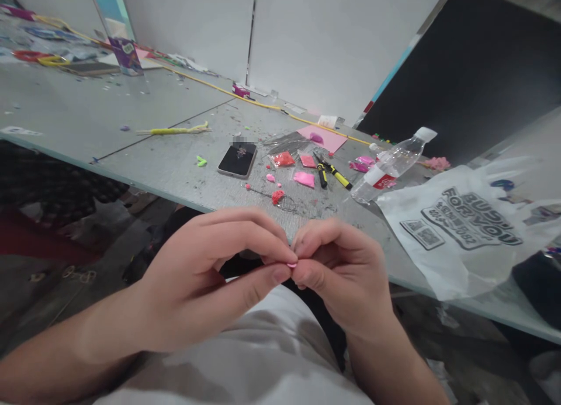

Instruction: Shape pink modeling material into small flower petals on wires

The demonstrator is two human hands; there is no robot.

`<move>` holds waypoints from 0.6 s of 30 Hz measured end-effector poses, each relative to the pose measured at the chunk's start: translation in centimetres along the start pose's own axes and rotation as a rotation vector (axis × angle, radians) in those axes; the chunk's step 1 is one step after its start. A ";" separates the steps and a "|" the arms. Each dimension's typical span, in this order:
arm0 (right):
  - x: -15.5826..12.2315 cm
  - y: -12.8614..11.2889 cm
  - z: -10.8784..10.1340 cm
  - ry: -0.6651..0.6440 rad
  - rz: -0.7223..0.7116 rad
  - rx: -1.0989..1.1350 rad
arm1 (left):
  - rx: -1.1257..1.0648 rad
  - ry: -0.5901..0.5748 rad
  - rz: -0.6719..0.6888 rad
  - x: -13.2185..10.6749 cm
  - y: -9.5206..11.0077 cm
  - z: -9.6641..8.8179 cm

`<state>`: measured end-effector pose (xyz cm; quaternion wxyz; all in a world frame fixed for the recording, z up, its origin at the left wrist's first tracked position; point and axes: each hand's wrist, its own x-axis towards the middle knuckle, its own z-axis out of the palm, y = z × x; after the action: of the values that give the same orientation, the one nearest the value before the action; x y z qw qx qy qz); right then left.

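Observation:
My left hand (pixel 210 276) and my right hand (pixel 342 270) meet fingertip to fingertip over my lap, in front of the table edge. Both are closed in a pinch on a tiny pink piece (pixel 291 265) between them. Just beyond the fingers, on the grey table (pixel 175 165), lies a thin wire with a red bead cluster (pixel 277 196). Small bags of red beads (pixel 284 159) and pink beads (pixel 304 179) sit farther back beside yellow-handled pliers (pixel 335 174).
A dark phone (pixel 237 159) lies left of the bead bags. A plastic water bottle (pixel 390 165) lies on its side at the right, by a white printed plastic bag (pixel 460 229). A yellow chenille stem (pixel 175 130), pink paper (pixel 326 139) and craft clutter sit farther back.

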<state>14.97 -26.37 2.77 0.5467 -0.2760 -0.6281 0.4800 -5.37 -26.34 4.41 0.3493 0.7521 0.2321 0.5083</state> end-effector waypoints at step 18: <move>-0.2 0.9 -0.1 -0.049 -0.076 0.096 | -0.073 -0.062 0.129 -0.1 -0.5 -0.2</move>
<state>15.01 -26.20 1.86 0.5615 -0.2135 -0.6277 0.4950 -5.56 -26.08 4.03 0.3500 0.7677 0.1536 0.5144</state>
